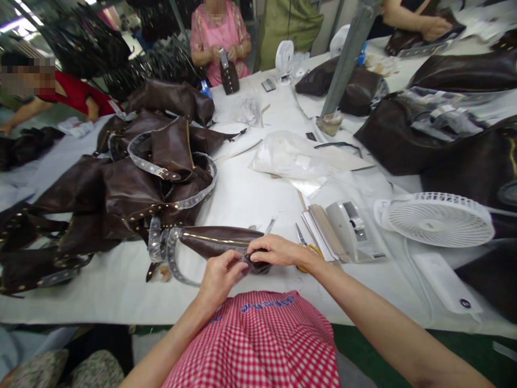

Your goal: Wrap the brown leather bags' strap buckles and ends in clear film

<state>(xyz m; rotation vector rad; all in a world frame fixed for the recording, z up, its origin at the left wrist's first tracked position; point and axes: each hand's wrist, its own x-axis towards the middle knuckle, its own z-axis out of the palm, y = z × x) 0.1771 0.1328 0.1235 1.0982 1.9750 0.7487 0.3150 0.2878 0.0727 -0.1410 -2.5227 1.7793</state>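
A dark brown leather bag (218,237) lies on the white table in front of me, its gold zipper running along the top. A studded strap (173,261) in clear plastic wrap loops out from its left end. My left hand (222,272) pinches the near right end of the bag, around a small dark leather piece. Against it, my right hand (277,250) also has its fingers closed on that end. The fingers partly cover the spot they grip. Yellow-handled scissors (309,250) lie just beyond my right wrist.
Brown bags with wrapped straps (133,188) are heaped at left. On the right are a cardboard stack (321,231), a white fan (440,218), a power bank (446,283) and more bags (396,134). A plastic bag (299,153) lies mid-table. Other people work around the table.
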